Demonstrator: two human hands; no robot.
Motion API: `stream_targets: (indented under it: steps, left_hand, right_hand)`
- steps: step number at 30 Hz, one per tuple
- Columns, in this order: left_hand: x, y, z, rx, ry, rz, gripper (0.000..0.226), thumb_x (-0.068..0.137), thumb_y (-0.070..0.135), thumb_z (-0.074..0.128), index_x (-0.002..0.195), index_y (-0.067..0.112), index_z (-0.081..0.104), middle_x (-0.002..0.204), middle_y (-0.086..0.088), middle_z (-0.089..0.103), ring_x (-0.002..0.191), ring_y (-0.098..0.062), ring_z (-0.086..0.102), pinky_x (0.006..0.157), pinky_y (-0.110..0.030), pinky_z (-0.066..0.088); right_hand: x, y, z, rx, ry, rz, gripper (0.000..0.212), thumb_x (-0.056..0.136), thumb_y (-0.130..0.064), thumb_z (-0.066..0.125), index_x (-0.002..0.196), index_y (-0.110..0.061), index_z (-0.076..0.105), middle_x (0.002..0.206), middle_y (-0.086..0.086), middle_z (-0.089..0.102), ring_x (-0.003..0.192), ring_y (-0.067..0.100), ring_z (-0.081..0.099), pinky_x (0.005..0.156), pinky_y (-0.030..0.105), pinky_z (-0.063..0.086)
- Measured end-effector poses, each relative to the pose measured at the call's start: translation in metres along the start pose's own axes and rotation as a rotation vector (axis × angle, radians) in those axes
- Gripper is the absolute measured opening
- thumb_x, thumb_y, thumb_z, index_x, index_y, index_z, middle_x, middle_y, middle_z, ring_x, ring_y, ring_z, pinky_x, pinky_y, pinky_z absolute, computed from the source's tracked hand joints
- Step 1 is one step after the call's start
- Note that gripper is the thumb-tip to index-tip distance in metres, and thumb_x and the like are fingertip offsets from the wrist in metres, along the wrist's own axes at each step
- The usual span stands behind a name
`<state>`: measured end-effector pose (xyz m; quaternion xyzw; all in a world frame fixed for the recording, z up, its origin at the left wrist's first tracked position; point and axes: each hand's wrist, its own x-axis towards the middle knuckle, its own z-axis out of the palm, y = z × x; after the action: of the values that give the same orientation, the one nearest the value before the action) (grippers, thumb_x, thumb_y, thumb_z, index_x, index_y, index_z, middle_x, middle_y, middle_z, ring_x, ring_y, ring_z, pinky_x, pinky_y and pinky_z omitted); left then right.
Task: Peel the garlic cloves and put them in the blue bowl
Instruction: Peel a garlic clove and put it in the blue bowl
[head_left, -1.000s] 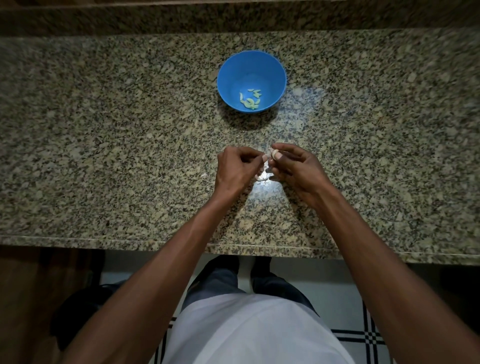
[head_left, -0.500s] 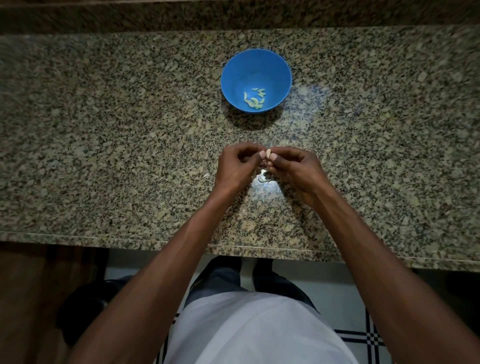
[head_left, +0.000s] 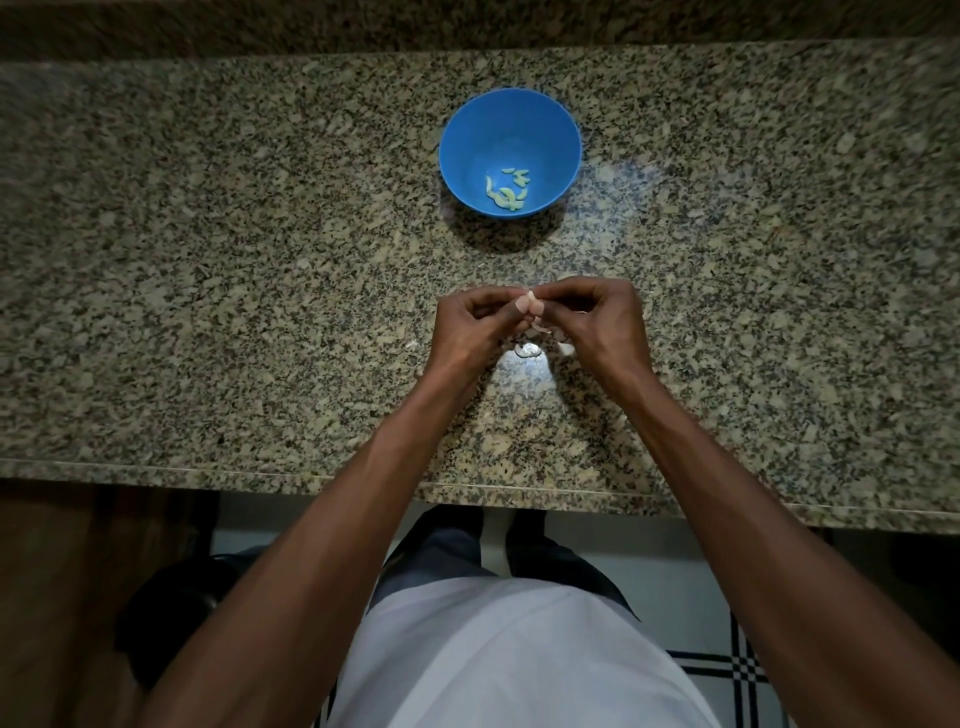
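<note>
Head view: your fingertips of both hands meet on one small pale garlic clove, pinched between them above the counter, so each side can pull skin against the other. Your left hand is curled in tight, thumb and forefinger on the clove's near-left side. Your right hand curls over it from the other side; its exact nail contact is too small to tell. You hold the clove raised off the speckled granite countertop, probably so skin falls clear. Thin whitish skin scraps lie on the surface directly under your hands, and one small fleck sits just left of them, all toward the front edge. The round blue plastic bowl stands well apart, toward the back edge and roughly centred, straight ahead of your hands for a short drop. Several peeled pale-green cloves already lie at its bottom. Judgement: peeling mid-clove, the task partly done.
</note>
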<state>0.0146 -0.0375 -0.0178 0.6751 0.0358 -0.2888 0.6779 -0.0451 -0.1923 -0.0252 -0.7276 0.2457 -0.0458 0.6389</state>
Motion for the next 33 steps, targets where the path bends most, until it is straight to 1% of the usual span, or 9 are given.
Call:
stream_targets:
  steps: [3, 5, 9, 12, 18, 21, 25, 29, 33]
  left_hand:
    - [0.002, 0.001, -0.003, -0.04, -0.036, -0.04, 0.023, 0.089, 0.004, 0.077, 0.109, -0.007, 0.073, 0.097, -0.016, 0.078, 0.088, -0.022, 0.075, 0.083, -0.029, 0.061]
    - [0.005, 0.002, -0.007, -0.048, -0.073, -0.085, 0.027, 0.089, 0.005, 0.077, 0.112, -0.008, 0.072, 0.1, -0.018, 0.077, 0.088, -0.02, 0.074, 0.08, -0.027, 0.06]
    - [0.012, 0.004, -0.015, -0.019, -0.122, -0.126, 0.028, 0.088, 0.008, 0.079, 0.112, -0.005, 0.073, 0.106, -0.02, 0.076, 0.09, -0.022, 0.073, 0.083, -0.028, 0.059]
    - [0.011, 0.007, -0.013, -0.003, -0.128, -0.103, 0.026, 0.089, 0.007, 0.078, 0.111, -0.006, 0.073, 0.1, -0.018, 0.077, 0.087, -0.02, 0.073, 0.082, -0.026, 0.059]
    - [0.008, 0.003, -0.009, 0.182, -0.059, 0.01, 0.022, 0.091, 0.016, 0.078, 0.107, 0.002, 0.075, 0.095, -0.011, 0.078, 0.085, -0.018, 0.075, 0.08, -0.032, 0.062]
    - [0.005, 0.002, -0.003, 0.209, -0.016, 0.049, 0.016, 0.093, 0.014, 0.076, 0.105, 0.003, 0.076, 0.088, -0.007, 0.078, 0.08, -0.012, 0.075, 0.076, -0.027, 0.06]
    - [0.008, 0.005, -0.003, 0.251, -0.004, 0.041, 0.021, 0.09, 0.02, 0.079, 0.104, 0.005, 0.076, 0.091, -0.009, 0.078, 0.084, -0.017, 0.076, 0.082, -0.034, 0.063]
    - [0.01, 0.008, 0.003, 0.336, 0.033, 0.067, 0.022, 0.09, 0.026, 0.078, 0.102, 0.008, 0.075, 0.093, -0.004, 0.077, 0.086, -0.011, 0.075, 0.08, -0.029, 0.062]
    - [0.013, 0.006, 0.006, 0.457, 0.014, 0.105, 0.027, 0.094, 0.035, 0.072, 0.105, 0.011, 0.071, 0.096, -0.002, 0.075, 0.09, -0.012, 0.073, 0.08, -0.033, 0.063]
  right_hand:
    - [-0.001, -0.001, 0.002, -0.057, 0.021, -0.056, 0.019, 0.084, -0.02, 0.088, 0.1, -0.012, 0.083, 0.091, -0.005, 0.081, 0.085, 0.01, 0.078, 0.079, 0.034, 0.065]
    - [-0.003, 0.0, 0.002, -0.06, 0.03, -0.09, 0.015, 0.086, -0.017, 0.085, 0.1, -0.012, 0.083, 0.09, -0.005, 0.081, 0.085, 0.01, 0.078, 0.079, 0.035, 0.065]
    - [-0.005, 0.003, 0.004, -0.059, 0.031, -0.099, 0.014, 0.088, -0.014, 0.082, 0.103, -0.011, 0.083, 0.094, -0.004, 0.081, 0.089, 0.011, 0.078, 0.081, 0.038, 0.066]
    - [-0.006, 0.005, 0.004, -0.022, 0.035, -0.097, 0.016, 0.09, -0.014, 0.081, 0.105, -0.009, 0.082, 0.096, -0.001, 0.081, 0.091, 0.014, 0.078, 0.082, 0.039, 0.065]
    - [-0.011, 0.004, 0.01, -0.007, 0.052, -0.106, 0.018, 0.092, -0.015, 0.079, 0.108, -0.006, 0.081, 0.097, 0.001, 0.08, 0.088, 0.011, 0.078, 0.078, 0.031, 0.065]
    - [-0.01, 0.007, 0.011, -0.032, 0.063, -0.108, 0.021, 0.091, -0.021, 0.081, 0.109, -0.01, 0.082, 0.099, -0.002, 0.08, 0.091, 0.011, 0.077, 0.079, 0.035, 0.065]
    - [-0.009, 0.008, 0.011, -0.011, 0.046, -0.094, 0.021, 0.092, -0.018, 0.08, 0.112, -0.01, 0.081, 0.103, 0.0, 0.08, 0.094, 0.013, 0.078, 0.082, 0.04, 0.065]
    - [-0.008, 0.007, 0.011, 0.122, 0.007, -0.043, 0.024, 0.093, -0.015, 0.079, 0.115, -0.006, 0.079, 0.105, 0.006, 0.08, 0.099, 0.02, 0.078, 0.088, 0.044, 0.064]
    - [-0.005, 0.006, 0.008, 0.236, -0.024, 0.019, 0.023, 0.092, -0.011, 0.078, 0.113, 0.0, 0.077, 0.106, 0.012, 0.079, 0.101, 0.026, 0.077, 0.092, 0.044, 0.063]
